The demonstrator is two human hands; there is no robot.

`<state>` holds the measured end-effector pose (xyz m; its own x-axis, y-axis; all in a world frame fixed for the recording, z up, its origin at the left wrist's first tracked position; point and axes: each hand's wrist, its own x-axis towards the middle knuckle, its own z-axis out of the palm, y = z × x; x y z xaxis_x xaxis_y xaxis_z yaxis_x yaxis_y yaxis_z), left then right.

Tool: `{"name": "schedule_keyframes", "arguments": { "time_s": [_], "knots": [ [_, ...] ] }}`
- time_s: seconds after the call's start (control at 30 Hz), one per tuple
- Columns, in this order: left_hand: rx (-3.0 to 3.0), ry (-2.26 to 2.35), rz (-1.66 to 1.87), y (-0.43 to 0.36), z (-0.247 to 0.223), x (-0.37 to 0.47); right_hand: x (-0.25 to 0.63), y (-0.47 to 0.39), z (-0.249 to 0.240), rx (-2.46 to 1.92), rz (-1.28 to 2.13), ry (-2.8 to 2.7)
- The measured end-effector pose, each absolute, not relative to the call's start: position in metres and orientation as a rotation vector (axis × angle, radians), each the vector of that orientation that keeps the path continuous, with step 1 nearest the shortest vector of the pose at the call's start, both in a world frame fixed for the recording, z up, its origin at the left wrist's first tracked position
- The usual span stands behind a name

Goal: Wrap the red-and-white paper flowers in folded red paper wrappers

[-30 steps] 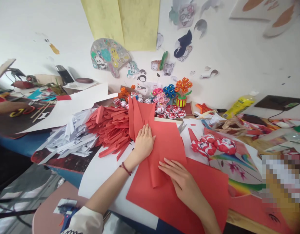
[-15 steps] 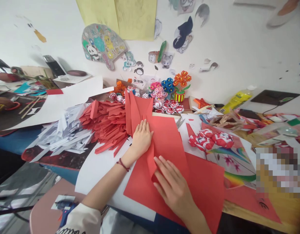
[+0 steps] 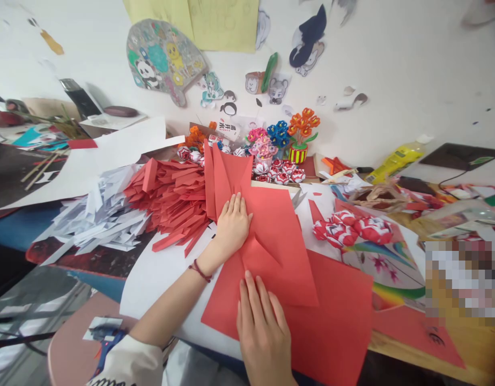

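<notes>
A folded sheet of red paper (image 3: 279, 230) lies over a larger red sheet (image 3: 335, 321), its left side turned over along a crease. My left hand (image 3: 232, 225) presses flat on the upper part of the fold, fingers pointing away from me. Lower down, near the crease's bottom end, my right hand (image 3: 263, 324) rests palm down with its fingers stretched out. Between the two hands the red paper bulges up slightly. Both hands are open, and neither grips anything. A heap of folded red paper strips (image 3: 172, 198) lies left of my left hand.
White paper strips (image 3: 104, 209) are heaped on the left. Red-and-white paper flowers (image 3: 349, 228) lie on the right, near a yellow bottle (image 3: 398, 161). Small potted flowers (image 3: 298, 153) stand along the wall. A blue glue gun (image 3: 108, 343) sits on a pink stool (image 3: 66, 340).
My right hand has moved left and towards me and now lies flat on the fold. The paper flap it was lifting has come down. My left hand stays on the paper.
</notes>
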<state>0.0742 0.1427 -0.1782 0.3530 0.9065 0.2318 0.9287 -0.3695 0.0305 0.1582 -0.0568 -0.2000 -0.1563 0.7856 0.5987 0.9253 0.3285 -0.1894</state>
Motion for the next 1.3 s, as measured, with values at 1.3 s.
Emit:
{"name": "schedule_keyframes", "arguments": {
  "time_s": [1.3],
  "knots": [
    [-2.634,-1.728,-0.579,0.131,-0.166,0.069,0.195,-0.012,-0.164,-1.401,1.112,-1.220]
  ]
}}
